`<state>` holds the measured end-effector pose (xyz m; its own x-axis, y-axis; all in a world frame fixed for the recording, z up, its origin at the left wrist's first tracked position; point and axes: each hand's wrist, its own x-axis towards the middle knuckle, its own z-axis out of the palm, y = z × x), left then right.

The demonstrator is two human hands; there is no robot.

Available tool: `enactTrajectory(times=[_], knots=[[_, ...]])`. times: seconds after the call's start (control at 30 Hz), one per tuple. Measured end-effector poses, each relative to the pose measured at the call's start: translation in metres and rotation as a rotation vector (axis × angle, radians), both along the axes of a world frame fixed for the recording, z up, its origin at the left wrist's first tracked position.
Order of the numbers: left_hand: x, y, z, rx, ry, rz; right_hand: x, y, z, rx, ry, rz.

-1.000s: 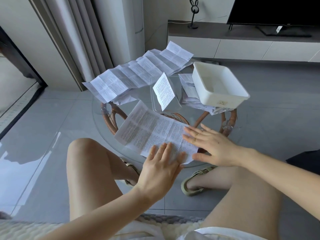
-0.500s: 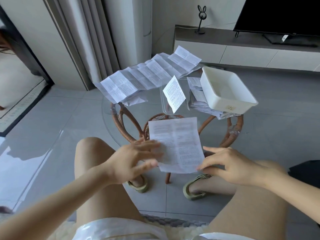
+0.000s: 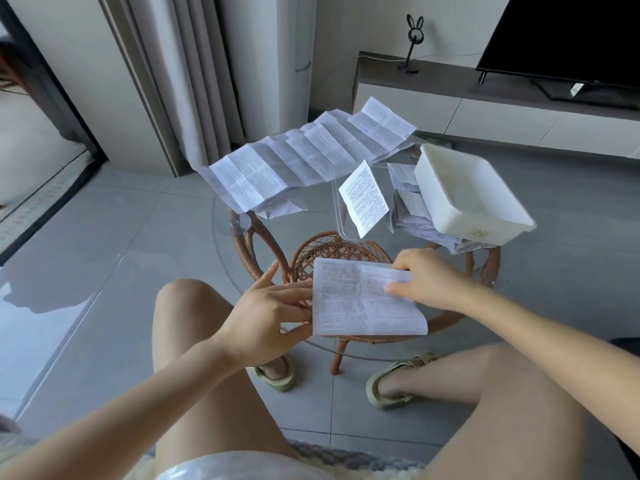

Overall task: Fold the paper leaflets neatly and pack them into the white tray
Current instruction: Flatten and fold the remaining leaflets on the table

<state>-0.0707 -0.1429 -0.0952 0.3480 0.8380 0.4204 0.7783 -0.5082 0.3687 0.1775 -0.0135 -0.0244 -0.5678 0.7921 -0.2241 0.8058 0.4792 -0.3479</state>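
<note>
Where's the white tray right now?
In the head view, the tray sits at the table's far right, atop a leaflet pile.

The premises were a home living room. Beyond the glass tabletop (image 3: 228, 258) on its rattan base stood a low media console (image 3: 450, 109) carrying a television (image 3: 568, 36) and a rabbit-eared ornament (image 3: 412, 43). Left of the tabletop hung full-length curtains (image 3: 194, 81) beside a glazed sliding door (image 3: 41, 140). Grey floor tiles (image 3: 121, 271) lay beneath the tabletop.
</note>
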Motion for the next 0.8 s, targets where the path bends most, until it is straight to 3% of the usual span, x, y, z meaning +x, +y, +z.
enactTrajectory(times=[0.1,0.2,0.27,0.4,0.6,0.8], knots=[[0.002,0.000,0.000,-0.041,-0.077,0.047,-0.005,0.001,-0.003,0.038,-0.051,0.013],[0.015,-0.002,0.015,-0.010,-0.271,0.230,-0.006,0.002,-0.005,0.056,-0.085,0.002],[0.034,0.000,0.034,0.049,-0.298,0.340,-0.006,0.002,-0.003,0.051,-0.096,0.000],[0.081,0.018,0.051,0.011,-0.132,0.304,-0.008,0.001,0.002,0.044,-0.116,0.006],[0.097,0.026,0.008,-0.146,0.089,0.254,-0.005,0.000,0.005,0.045,-0.093,0.028],[0.099,0.021,-0.002,-0.081,0.193,0.272,-0.005,0.001,0.004,0.034,-0.100,0.006]])
